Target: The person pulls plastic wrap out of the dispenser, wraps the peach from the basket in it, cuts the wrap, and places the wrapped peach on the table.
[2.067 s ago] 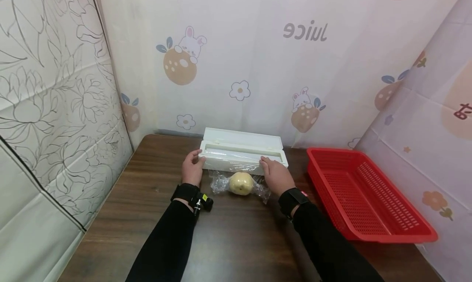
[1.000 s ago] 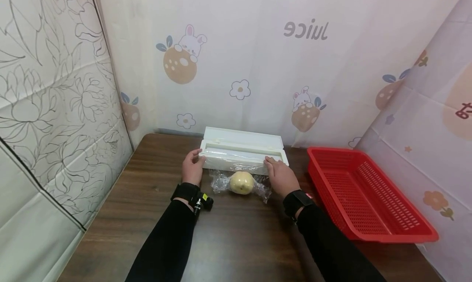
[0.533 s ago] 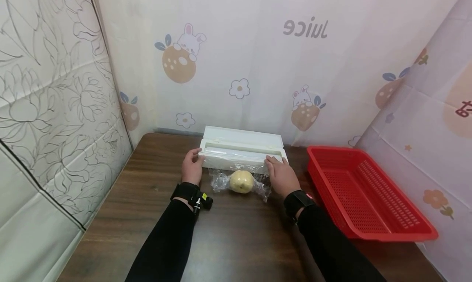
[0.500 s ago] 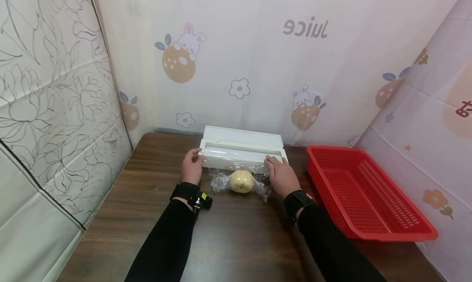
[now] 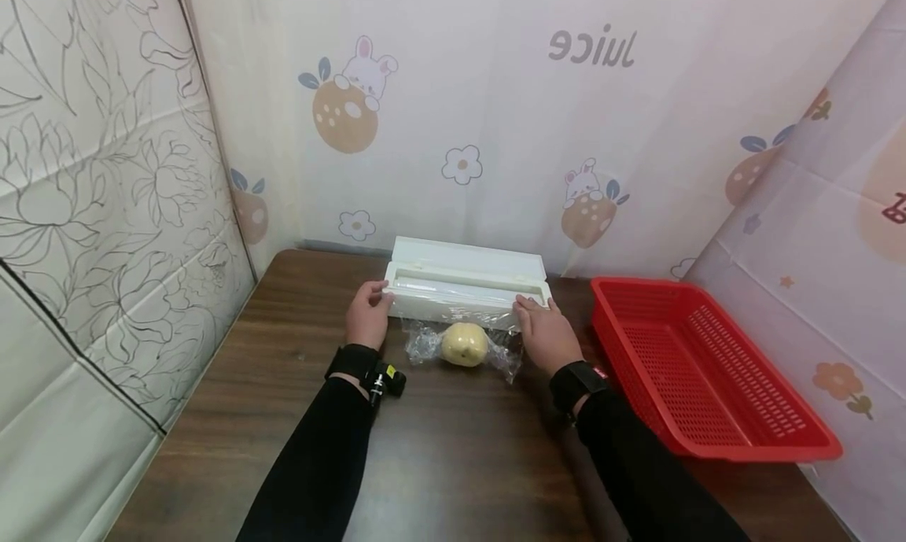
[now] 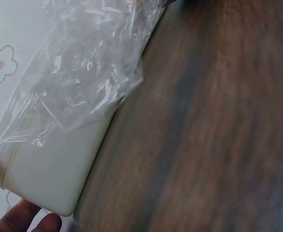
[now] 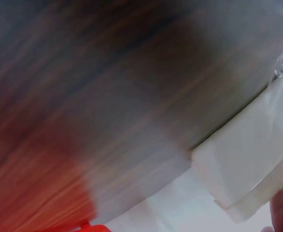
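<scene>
A white cling film dispenser (image 5: 453, 302) lies at the back of the table, its lid (image 5: 467, 256) tilted back and a roll (image 5: 453, 289) inside. Clear film (image 6: 83, 72) drapes down its front. My left hand (image 5: 367, 315) grips the left end, with fingertips (image 6: 22, 215) at the end wall and the thumb by the top edge. My right hand (image 5: 548, 333) holds the right end, fingers over the front rim; in the right wrist view its fingers (image 7: 282, 212) show beyond the box. Close before the dispenser sits a round pale-yellow fruit (image 5: 464, 344), wrapped in film twisted out at both sides.
A red plastic basket (image 5: 715, 373) with slotted walls stands right of my right arm. The brown wooden table (image 5: 453, 463) meets a printed curtain (image 5: 460, 117) at the back and another on each side.
Early on, my right hand slid a little to the right along the dispenser's front rim. Left hand, dispenser and fruit keep their places; the head view has shifted slightly.
</scene>
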### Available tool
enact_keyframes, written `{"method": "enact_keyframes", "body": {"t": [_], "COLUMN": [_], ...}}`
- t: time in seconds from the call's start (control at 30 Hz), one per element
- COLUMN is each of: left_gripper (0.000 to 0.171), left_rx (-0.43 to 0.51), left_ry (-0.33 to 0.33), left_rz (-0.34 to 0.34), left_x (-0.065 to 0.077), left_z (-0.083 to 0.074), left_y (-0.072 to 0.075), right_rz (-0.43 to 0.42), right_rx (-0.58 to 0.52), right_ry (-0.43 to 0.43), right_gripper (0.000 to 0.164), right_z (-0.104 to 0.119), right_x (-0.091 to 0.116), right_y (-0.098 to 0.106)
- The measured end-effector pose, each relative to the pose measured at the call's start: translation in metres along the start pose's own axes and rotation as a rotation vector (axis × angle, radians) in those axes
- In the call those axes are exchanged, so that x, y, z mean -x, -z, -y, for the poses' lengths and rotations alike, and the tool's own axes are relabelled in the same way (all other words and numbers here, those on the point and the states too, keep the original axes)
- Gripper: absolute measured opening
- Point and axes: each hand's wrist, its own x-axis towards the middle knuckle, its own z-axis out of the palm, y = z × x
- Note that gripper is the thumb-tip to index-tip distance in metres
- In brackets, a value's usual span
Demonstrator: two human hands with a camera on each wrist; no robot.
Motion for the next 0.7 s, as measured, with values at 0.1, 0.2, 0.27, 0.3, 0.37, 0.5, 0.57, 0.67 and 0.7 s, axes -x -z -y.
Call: {"method": "enact_keyframes", "body": {"t": [0.1,0.2,0.27,0.3,0.37,0.5,0.57,0.67,0.7], "left_gripper": [0.033,0.033,0.033,0.032,0.032,0.033,0.032,0.032,0.032], "left_rx": [0.003,0.001,-0.001,-0.001,0.003,0.017,0.02,0.02,0.022], "left_ry": [0.0,0.009,0.013,0.013,0.011,0.006,0.012,0.017,0.015], "left_rz": [0.001,0.001,0.003,0.003,0.004,0.005,0.004,0.004,0.003], "left_x": [0.0,0.001,0.002,0.003,0.004,0.005,0.004,0.002,0.001], "left_z": [0.0,0.002,0.003,0.004,0.004,0.004,0.003,0.0,-0.001], "left_y": [0.001,0.001,0.001,0.001,0.0,0.001,0.001,0.001,0.001], "right_rz": [0.002,0.016,0.028,0.032,0.035,0.044,0.04,0.025,0.022], "right_rx": [-0.021,-0.032,-0.03,-0.03,-0.03,-0.028,-0.021,-0.013,-0.016], "right_ry": [-0.027,-0.05,-0.06,-0.066,-0.072,-0.067,-0.068,-0.076,-0.08], "right_gripper": [0.047,0.049,0.049,0.049,0.05,0.051,0.051,0.049,0.049], "right_z": [-0.003,-0.006,-0.01,-0.012,-0.016,-0.02,-0.02,-0.021,-0.021], "right_x": [0.001,0.004,0.006,0.007,0.008,0.009,0.01,0.01,0.009], "right_y": [0.0,-0.001,-0.002,-0.003,-0.003,-0.002,0.001,0.008,0.01]}}
